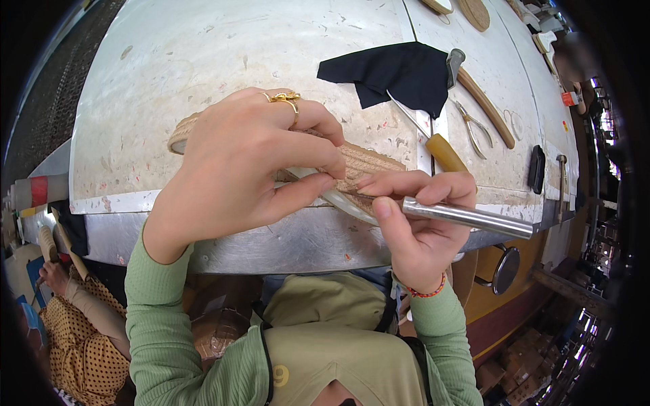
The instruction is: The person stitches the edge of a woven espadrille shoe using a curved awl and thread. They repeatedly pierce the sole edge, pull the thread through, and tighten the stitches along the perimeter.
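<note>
A tan sole with a braided, rope-like side (376, 160) lies near the table's front edge, partly hidden under my hands. My left hand (247, 162) reaches over it, with thumb and forefinger pinched together at its near side. Along that edge runs a pale, translucent strip (351, 207). My right hand (426, 227) is closed on a slim tool with a shiny metal cylinder handle (474, 218). The tool's thin front part points left at the braid, close to my left fingertips. Fingers hide its very tip.
Beyond my right hand lie a black cloth (396, 74), a wooden-handled hammer (489, 111), pliers (472, 128) and a pointed tool with a yellow wooden handle (445, 154). A small black object (537, 169) sits farther right. Another person's dotted garment (81, 331) shows at lower left.
</note>
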`<state>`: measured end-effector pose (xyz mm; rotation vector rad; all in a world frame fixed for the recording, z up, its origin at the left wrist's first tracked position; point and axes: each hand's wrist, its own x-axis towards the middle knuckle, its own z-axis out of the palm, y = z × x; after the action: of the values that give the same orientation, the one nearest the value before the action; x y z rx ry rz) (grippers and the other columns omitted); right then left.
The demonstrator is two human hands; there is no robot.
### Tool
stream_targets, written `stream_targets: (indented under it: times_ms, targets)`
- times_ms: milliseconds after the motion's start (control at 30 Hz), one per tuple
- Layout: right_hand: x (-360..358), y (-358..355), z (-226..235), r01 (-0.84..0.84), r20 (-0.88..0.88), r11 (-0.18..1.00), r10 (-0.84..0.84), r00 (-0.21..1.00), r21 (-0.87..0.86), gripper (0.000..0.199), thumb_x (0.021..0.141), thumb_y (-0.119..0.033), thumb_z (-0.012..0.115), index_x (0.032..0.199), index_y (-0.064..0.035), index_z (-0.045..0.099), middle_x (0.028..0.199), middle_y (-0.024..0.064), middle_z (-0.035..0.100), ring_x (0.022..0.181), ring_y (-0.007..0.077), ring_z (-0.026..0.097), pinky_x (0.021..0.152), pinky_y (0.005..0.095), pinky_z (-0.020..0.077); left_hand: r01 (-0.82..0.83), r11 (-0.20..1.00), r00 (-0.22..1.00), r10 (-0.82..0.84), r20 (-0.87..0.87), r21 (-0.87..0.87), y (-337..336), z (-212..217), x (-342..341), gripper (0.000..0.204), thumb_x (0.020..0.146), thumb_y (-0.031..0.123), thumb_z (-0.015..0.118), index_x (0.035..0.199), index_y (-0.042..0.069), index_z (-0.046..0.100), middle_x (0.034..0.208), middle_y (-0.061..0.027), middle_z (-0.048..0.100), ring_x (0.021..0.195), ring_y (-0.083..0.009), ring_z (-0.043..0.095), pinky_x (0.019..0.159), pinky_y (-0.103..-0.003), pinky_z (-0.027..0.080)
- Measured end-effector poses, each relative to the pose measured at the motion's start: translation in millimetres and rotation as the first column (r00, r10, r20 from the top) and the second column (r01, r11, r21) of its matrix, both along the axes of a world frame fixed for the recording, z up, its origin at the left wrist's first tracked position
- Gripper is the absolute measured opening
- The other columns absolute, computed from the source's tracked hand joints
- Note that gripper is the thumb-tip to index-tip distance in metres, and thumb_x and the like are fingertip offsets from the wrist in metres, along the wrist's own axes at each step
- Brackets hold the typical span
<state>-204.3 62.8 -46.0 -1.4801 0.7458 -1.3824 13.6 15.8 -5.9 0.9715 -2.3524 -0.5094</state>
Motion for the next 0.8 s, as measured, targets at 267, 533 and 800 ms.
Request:
stream_targets:
  times_ms: [267, 533, 800]
  targets:
    - [4.5, 5.7, -1.0, 0.041, -0.012, 0.998, -0.04, 0.999, 0.053, 0.033, 0.085, 0.011, 0.064, 0.099, -0.0019, 0.037, 0.099, 0.0219, 0.066, 0.086, 0.0145, 0.066, 0.073, 0.0254, 0.0534, -0.016, 1.0, 0.999, 0.016, 0.035, -0.012, 0.0, -1.4, -2.3, 0.01, 0.066, 0.012, 0.075, 0.075, 0.012, 0.07, 0.091, -0.0016, 0.07, 0.077, -0.0203, 0.065, 0.071, -0.032, 0.048]
    - [3.1, 2.8, -4.2, 0.015, -0.016, 0.999, -0.016, 1.0, -0.04, 0.031, 0.085, 0.01, 0.065, 0.099, -0.0012, 0.04, 0.097, 0.021, 0.067, 0.082, 0.0132, 0.066, 0.071, 0.0232, 0.052, -0.01, 1.0, 1.0, 0.01, 0.012, -0.028, -0.4, 1.0, -3.3, 0.011, 0.065, 0.012, 0.075, 0.075, 0.012, 0.07, 0.091, -0.0023, 0.071, 0.078, -0.0212, 0.065, 0.073, -0.032, 0.048]
    - [4.6, 3.0, -3.3, 0.066, -0.049, 0.996, -0.069, 0.996, -0.063, 0.031, 0.085, 0.011, 0.065, 0.099, -0.0008, 0.04, 0.096, 0.0213, 0.067, 0.08, 0.0129, 0.066, 0.069, 0.0224, 0.0523, -0.022, 0.999, 1.0, 0.023, 0.016, -0.046, -1.3, 0.0, -5.2, 0.012, 0.064, 0.011, 0.075, 0.074, 0.01, 0.07, 0.09, -0.004, 0.071, 0.078, -0.0219, 0.065, 0.071, -0.032, 0.048]
